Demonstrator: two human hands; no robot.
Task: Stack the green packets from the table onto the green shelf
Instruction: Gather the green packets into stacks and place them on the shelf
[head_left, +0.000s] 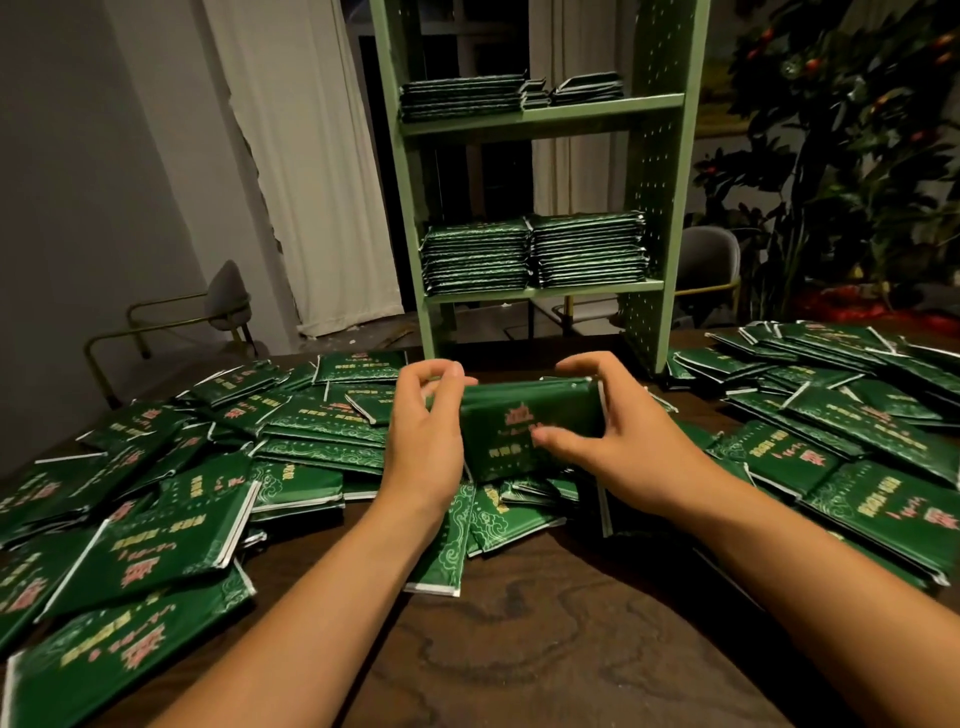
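Both hands hold a small bundle of green packets upright on edge above the table, in front of the green shelf. My left hand grips the bundle's left end, thumb and fingers curled over its top. My right hand grips the right end, fingers over the top and thumb across the front. Loose green packets with red and gold print cover the table to the left and the right. The lower shelf board carries two tall packet stacks; the upper board carries lower stacks.
The dark wooden table shows bare wood near its front edge. Grey chairs stand behind the table at the left and the right. White curtains hang behind, and a plant with orange fruit fills the far right.
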